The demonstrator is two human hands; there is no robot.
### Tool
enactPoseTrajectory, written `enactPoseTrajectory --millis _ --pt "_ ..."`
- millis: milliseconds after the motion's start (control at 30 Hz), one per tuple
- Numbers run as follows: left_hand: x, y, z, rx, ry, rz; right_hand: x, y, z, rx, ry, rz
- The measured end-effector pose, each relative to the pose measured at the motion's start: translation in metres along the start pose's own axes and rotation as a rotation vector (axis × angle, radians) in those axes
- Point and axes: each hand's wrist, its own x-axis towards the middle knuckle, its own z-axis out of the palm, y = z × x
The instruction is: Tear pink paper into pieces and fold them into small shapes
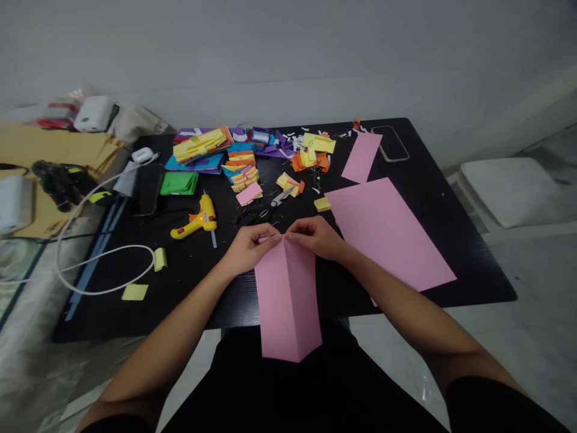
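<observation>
Paper panel (276,300), pink and creased, at near edge of black table (478,285)

Left hand (252,248): thumb and fingers pinching the panel's top edge, just beside the crease. Right hand (318,237): same grip, other side of the crease; fingertips nearly meeting. Paper panel hangs toward the wearer, lower end past the table edge, crease running top to bottom.

Right of the hands, large pink sheet (392,234) flat on the table; small pink sheet (362,157) beyond it, near a phone (390,144). Just beyond the hands, open scissors (276,203). Left of these, yellow glue gun (198,219), nozzle up-table. Behind it, green paper stack (179,183). Colored paper pieces and scraps (311,150) along the far side. Two yellow pieces (134,292) near the looped white cable (58,264), at left.
</observation>
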Motion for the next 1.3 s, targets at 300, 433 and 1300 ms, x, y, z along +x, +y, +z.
enactPoseTrajectory --millis 300,433,1300 --pt "0.0 -0.003 -0.008 -0.16 0.045 -0.106 0.001 -0.002 -0.013 -0.027 0.066 0.02" --pt "0.002 -0.004 -0.011 -0.103 0.071 -0.071 0.001 -0.002 -0.023 -0.016 0.025 0.068" --pt "-0.084 -0.016 0.083 1.003 0.038 0.268 -0.112 0.04 0.056 -1.19 0.265 -0.113"
